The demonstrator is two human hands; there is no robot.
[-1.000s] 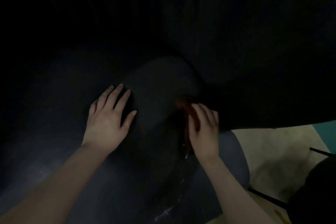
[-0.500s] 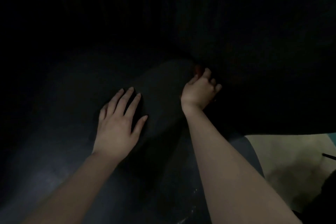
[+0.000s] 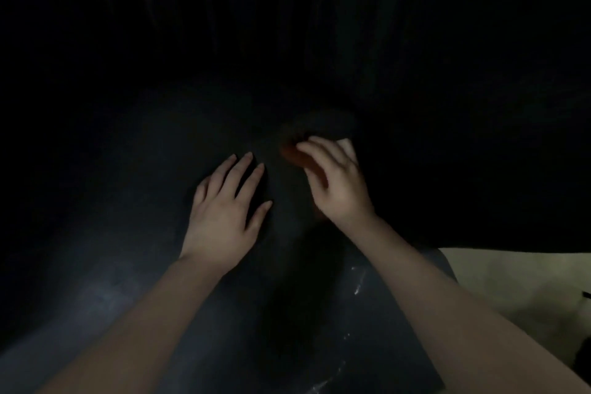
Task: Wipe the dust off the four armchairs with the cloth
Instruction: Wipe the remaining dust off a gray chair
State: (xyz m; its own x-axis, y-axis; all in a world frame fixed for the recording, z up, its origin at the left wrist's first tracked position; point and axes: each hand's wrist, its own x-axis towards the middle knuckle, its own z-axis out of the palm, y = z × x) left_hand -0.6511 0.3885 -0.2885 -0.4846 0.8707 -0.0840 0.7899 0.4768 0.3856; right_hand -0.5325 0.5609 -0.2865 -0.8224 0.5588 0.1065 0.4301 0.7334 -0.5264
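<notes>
The scene is very dark. A dark blue-grey armchair fills the lower left and middle, with a rounded armrest running away from me. My left hand lies flat on the armrest, fingers spread, holding nothing. My right hand is closed on an orange-red cloth with a pale corner showing past the fingers, pressed against the far end of the armrest. Only this one armchair can be made out.
A large black mass, possibly a curtain or another chair's back, takes up the top and right. A pale floor shows at the lower right. White dust streaks mark the chair's side.
My right hand drew back from the far crevice and now sits on top of the armrest's end with the cloth visible. My left hand shifted slightly further up the armrest.
</notes>
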